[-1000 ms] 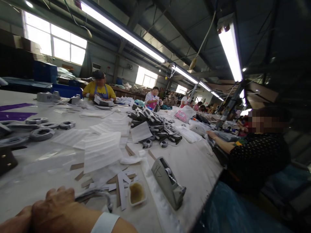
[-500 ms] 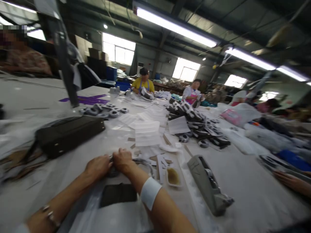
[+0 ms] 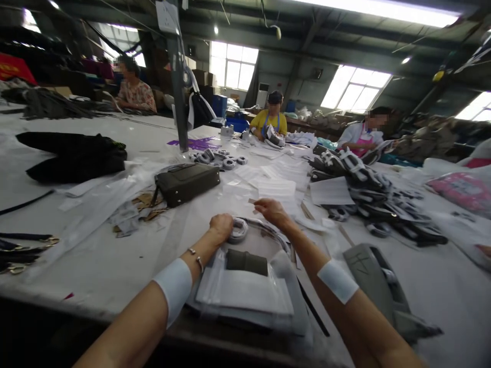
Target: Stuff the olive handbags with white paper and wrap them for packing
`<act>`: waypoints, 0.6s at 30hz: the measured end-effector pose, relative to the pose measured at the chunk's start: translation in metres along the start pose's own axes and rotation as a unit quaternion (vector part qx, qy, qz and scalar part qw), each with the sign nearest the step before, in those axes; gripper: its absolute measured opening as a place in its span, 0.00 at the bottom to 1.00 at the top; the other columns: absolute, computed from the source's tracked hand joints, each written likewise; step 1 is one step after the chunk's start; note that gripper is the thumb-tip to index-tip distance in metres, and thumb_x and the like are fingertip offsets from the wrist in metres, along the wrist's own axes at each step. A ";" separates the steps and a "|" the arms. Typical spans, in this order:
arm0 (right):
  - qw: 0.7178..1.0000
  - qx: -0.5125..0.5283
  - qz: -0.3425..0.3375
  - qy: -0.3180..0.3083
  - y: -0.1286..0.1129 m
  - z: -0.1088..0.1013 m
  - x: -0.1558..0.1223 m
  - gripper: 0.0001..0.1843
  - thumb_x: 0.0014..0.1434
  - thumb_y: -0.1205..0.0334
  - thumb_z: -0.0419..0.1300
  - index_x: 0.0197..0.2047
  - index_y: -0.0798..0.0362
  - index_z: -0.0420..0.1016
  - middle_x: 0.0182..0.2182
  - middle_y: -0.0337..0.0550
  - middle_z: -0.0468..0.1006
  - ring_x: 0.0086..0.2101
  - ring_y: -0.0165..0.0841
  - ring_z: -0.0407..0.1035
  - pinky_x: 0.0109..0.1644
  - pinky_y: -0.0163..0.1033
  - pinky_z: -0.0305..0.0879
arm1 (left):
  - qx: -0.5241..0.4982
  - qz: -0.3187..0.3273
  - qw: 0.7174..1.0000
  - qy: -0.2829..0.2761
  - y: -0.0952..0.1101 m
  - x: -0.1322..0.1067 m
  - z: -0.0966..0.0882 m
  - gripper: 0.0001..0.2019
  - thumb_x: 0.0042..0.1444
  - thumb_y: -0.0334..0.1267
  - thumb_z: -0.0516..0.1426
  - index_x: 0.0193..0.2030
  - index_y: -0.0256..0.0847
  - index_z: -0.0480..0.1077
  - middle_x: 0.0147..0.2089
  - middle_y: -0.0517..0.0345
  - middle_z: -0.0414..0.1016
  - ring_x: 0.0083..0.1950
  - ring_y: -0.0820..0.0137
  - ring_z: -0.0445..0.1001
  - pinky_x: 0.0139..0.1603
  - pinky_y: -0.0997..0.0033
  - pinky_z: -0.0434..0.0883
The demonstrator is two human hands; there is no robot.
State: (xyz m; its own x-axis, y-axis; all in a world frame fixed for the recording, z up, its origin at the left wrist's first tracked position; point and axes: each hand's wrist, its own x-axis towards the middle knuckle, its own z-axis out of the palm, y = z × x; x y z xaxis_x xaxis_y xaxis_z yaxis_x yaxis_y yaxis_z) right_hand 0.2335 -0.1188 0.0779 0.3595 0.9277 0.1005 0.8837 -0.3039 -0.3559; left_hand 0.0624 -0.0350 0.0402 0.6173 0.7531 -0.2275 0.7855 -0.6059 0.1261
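Note:
My left hand (image 3: 221, 228) is closed against a grey-white wrapped ring (image 3: 238, 230), at the top of a bag in clear plastic; its fingertips are partly hidden. In front of me lies the plastic-wrapped bag, showing a dark olive panel (image 3: 246, 262) and a white foam sheet (image 3: 251, 291) below it. A wrapped curved strap (image 3: 270, 228) arches from its upper right. Beyond that strap, my right hand (image 3: 270, 210) reaches left with bent fingers, their tips pinched at a small brown strip (image 3: 251, 201).
A dark boxy bag (image 3: 187, 183) stands left. A grey tape dispenser (image 3: 378, 281) is at right, partly behind my forearm. Wrapped parts form a pile (image 3: 360, 179) farther back. Black cloth (image 3: 72, 156) lies left. Several people sit around the table; a post (image 3: 181, 92) rises beyond.
My right hand has left the ring beside my left hand and moved out to the small brown strip. My left hand stays by the ring. The view has swung left.

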 end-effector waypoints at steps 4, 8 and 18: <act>0.998 -0.012 0.059 0.020 0.037 -0.058 -0.031 0.17 0.66 0.54 0.54 0.46 0.52 0.82 0.35 0.41 0.82 0.36 0.29 0.74 0.39 0.32 0.62 | 0.009 0.000 1.000 -0.013 0.002 0.005 0.000 0.16 0.64 0.46 0.58 0.52 0.36 0.71 0.53 0.49 0.74 0.52 0.62 0.75 0.54 0.53 0.74; 0.990 -0.063 0.128 -0.001 0.065 -0.075 -0.070 0.12 0.60 0.54 0.60 0.38 0.49 0.83 0.30 0.39 0.82 0.32 0.31 0.73 0.35 0.34 0.59 | 0.015 0.001 1.000 -0.015 0.003 0.007 -0.004 0.14 0.64 0.44 0.58 0.51 0.36 0.71 0.52 0.50 0.75 0.51 0.63 0.75 0.53 0.54 0.75; 0.966 -0.170 0.167 -0.105 0.097 -0.010 -0.089 0.11 0.58 0.55 0.65 0.37 0.54 0.80 0.37 0.52 0.82 0.41 0.43 0.76 0.37 0.39 0.59 | 0.014 -0.008 1.000 -0.005 0.001 0.007 -0.001 0.14 0.64 0.44 0.58 0.50 0.35 0.72 0.51 0.50 0.75 0.51 0.64 0.75 0.53 0.54 0.75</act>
State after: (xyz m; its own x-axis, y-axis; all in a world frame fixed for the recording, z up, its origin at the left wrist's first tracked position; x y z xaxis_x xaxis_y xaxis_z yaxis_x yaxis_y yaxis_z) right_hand 0.2900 -0.2324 0.0438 0.6044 0.7784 -0.1696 0.7890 -0.6143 -0.0073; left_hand 0.0675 -0.0303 0.0398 0.6049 0.7597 -0.2385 0.7931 -0.6014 0.0959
